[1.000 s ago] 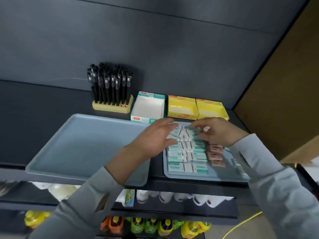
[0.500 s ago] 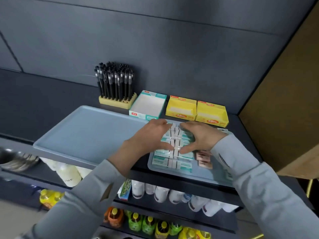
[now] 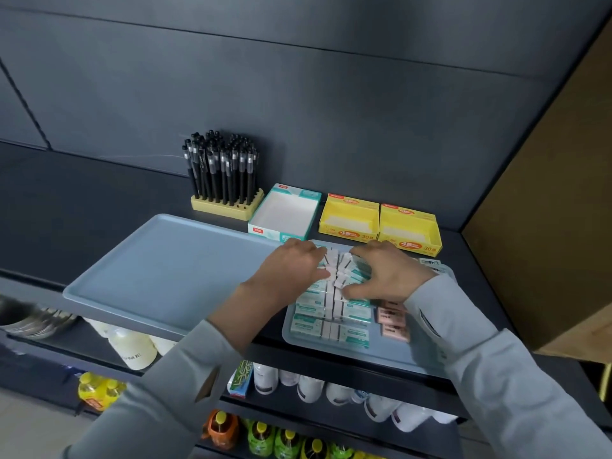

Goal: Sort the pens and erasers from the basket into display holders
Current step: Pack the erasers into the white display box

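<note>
1. My left fingers (image 3: 313, 252) are curled over the left end of a block of erasers (image 3: 335, 270), with the thumb closing in from the near side. My right fingers (image 3: 364, 251) do the same at the right end.
2. Both the left hand (image 3: 291, 270) and the right hand (image 3: 392, 276) therefore grip the block, squeezing it between them. I cannot tell whether it has lifted clear of what lies under it.
3. Handling, in my judgement:
   - Each piece is light, small and fairly stiff, in a paper sleeve that looks smooth and liable to slip.
   - The block is loose and held by side pressure only, so it may buckle at the centre seam.
   - I would take it at the outer ends, thumbs low on the near face, and press inward evenly.
4. The block sits at the far end of the small tray (image 3: 364, 357), at the right front of the shelf (image 3: 463, 246). Further rows (image 3: 331, 314) in teal sleeves lie nearer me, with pink erasers (image 3: 392, 321) just beside them on the right.
5. Just behind the hands stands an open teal box (image 3: 286, 213) with nothing showing inside. Two yellow boxes (image 3: 349, 215) stand to its right.
6. Pens (image 3: 220, 167) stand upright in a holder (image 3: 228, 207) at the back left. A big tray (image 3: 165, 270) lies to the left.
</note>
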